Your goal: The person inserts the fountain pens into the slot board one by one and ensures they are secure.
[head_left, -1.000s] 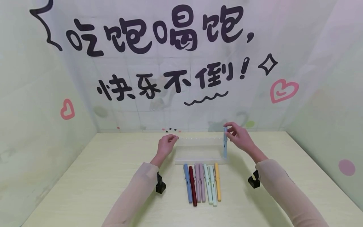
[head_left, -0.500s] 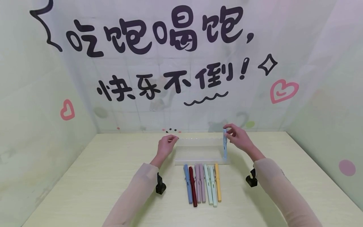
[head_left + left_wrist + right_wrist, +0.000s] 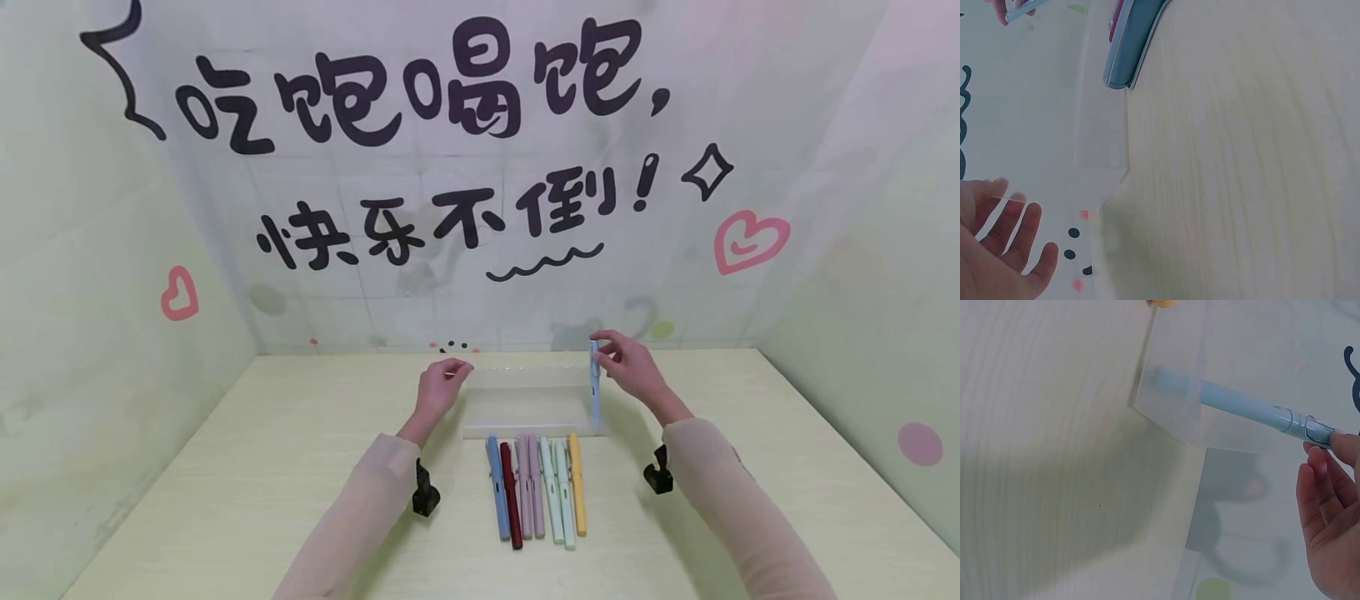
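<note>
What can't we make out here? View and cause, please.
- Light blue pen: lower end blurred in the right wrist view by the translucent pen stand's front lip; top end hidden there by the right hand.
- Blue pen: left wrist view, mostly cut off by the top edge.
- Yellow pen: right wrist view, all but one end cut off by the top edge.
- Left hand: left wrist view, cut off by the left and bottom edges.
</note>
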{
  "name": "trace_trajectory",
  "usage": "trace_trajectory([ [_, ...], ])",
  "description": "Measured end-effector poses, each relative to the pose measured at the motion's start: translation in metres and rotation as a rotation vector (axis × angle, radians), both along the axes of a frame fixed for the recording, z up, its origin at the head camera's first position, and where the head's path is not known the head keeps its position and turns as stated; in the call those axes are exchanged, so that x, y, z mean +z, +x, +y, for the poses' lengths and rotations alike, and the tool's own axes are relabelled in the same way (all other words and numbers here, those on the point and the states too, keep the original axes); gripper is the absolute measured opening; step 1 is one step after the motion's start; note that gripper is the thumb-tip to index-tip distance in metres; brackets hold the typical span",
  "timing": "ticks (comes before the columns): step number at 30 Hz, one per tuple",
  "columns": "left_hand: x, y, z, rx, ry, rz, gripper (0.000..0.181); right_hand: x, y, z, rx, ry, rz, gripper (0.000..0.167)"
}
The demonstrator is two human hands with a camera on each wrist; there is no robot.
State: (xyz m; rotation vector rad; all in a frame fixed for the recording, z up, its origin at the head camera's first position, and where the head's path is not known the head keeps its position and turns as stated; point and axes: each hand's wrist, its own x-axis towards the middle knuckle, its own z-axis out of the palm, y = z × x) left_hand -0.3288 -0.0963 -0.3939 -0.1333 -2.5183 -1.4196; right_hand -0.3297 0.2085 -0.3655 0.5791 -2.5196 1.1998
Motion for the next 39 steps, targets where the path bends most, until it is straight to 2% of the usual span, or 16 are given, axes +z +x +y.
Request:
trace_trajectory([
  [7, 0.0003, -0.0006, 0.0008, -0.006, 0.010, 0.002, 0.020, -0.0009, -0.0023, -0.0002, -0.028, 0.013, -0.011, 0.026],
  [39, -0.0005, -0.0012, 0.0003, -0.004, 0.014, 0.007, 0.020, -0.0051, -0.0028, -0.0003, -0.025, -0.023, -0.003, 0.030],
])
